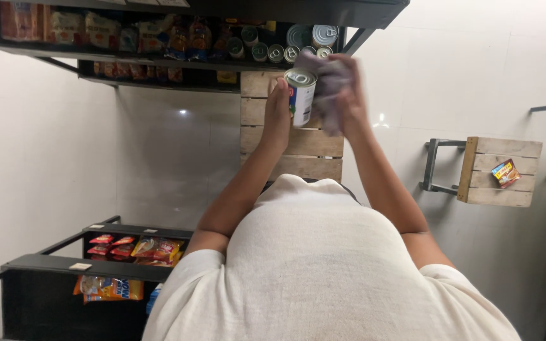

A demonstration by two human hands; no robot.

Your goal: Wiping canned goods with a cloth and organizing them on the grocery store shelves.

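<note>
From the head camera, both bare forearms reach out from the body and converge in front of the dark shelves. The left hand (277, 112) is wrapped round the side of a small cylindrical tin can with a silver lid and coloured label (300, 96), gripping it upright. The right hand (347, 95) presses a crumpled greyish-purple cloth (327, 88) against the can's right side; it is blurred. The can sits between the two hands, just below a row of similar silver-topped cans (285, 45) on the black metal shelf (159, 62). A pale wooden slatted crate (298, 148) lies behind the wrists, white floor to both sides.
</note>
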